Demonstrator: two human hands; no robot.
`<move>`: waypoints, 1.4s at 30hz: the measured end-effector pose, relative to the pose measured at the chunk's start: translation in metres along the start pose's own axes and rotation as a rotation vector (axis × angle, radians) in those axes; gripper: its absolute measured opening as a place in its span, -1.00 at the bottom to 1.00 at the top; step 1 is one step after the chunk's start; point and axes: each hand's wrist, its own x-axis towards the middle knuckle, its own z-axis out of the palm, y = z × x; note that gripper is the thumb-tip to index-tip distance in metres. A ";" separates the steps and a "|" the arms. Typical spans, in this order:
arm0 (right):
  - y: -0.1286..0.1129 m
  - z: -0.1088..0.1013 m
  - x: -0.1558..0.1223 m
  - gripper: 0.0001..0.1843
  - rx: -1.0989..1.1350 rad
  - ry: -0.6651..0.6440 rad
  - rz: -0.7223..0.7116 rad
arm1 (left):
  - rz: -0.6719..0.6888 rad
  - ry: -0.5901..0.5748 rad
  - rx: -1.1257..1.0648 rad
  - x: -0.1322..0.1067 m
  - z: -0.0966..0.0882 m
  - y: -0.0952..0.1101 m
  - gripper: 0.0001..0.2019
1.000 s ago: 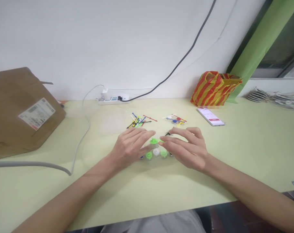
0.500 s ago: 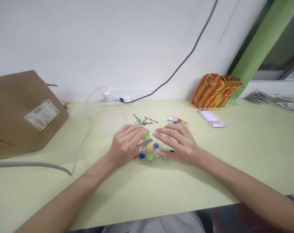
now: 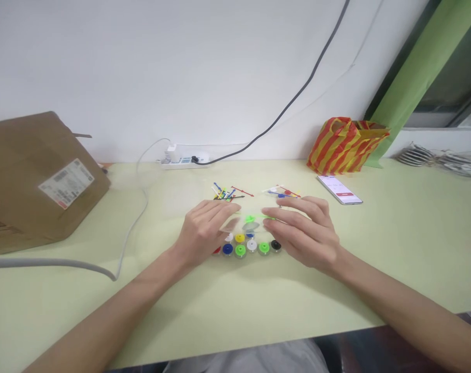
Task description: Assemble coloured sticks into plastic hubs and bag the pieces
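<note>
My left hand (image 3: 204, 233) and my right hand (image 3: 305, 230) hover close together above the pale green desktop (image 3: 235, 305). A thin green plastic stick (image 3: 264, 217) with a small green disc (image 3: 250, 219) on it lies between them, and my right thumb and fingers seem to pinch its end. My left thumb is at a clear round piece (image 3: 251, 226), but the grip there is hidden. Just below lies a clear sheet of round coloured plastic parts (image 3: 252, 245), in blue, yellow, white, green, red and black. Several coloured sticks (image 3: 224, 192) lie beyond the hands.
A second small group of coloured sticks (image 3: 282, 192) lies to the right. Farther off are a smartphone (image 3: 339, 189), a red-and-yellow striped bag (image 3: 346, 145), a power strip (image 3: 183, 161) with cables, and a brown cardboard box (image 3: 37, 181) at the left.
My right hand has moved right and away from the row of parts, uncovering the black and green ones. The green stick and disc now appear raised between my hands.
</note>
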 end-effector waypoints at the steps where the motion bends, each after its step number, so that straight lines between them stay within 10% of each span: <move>1: 0.001 0.000 0.001 -0.87 -0.008 0.014 0.023 | -0.025 -0.005 0.001 -0.001 0.001 -0.001 -0.82; 22: 0.009 -0.010 0.009 -0.67 0.074 0.219 0.261 | -0.321 -0.145 -0.223 -0.007 0.005 0.007 -0.75; 29: 0.019 0.003 -0.003 -0.31 0.226 -0.052 0.471 | -0.799 -0.064 -0.759 0.006 -0.003 0.019 -0.69; 36: 0.080 0.011 -0.043 -0.75 0.225 -0.973 0.537 | -0.931 0.096 -0.889 0.009 -0.002 0.002 -0.69; 42: 0.081 0.023 -0.053 -0.80 0.286 -1.000 0.472 | -0.935 0.131 -0.976 0.006 -0.001 -0.003 -0.73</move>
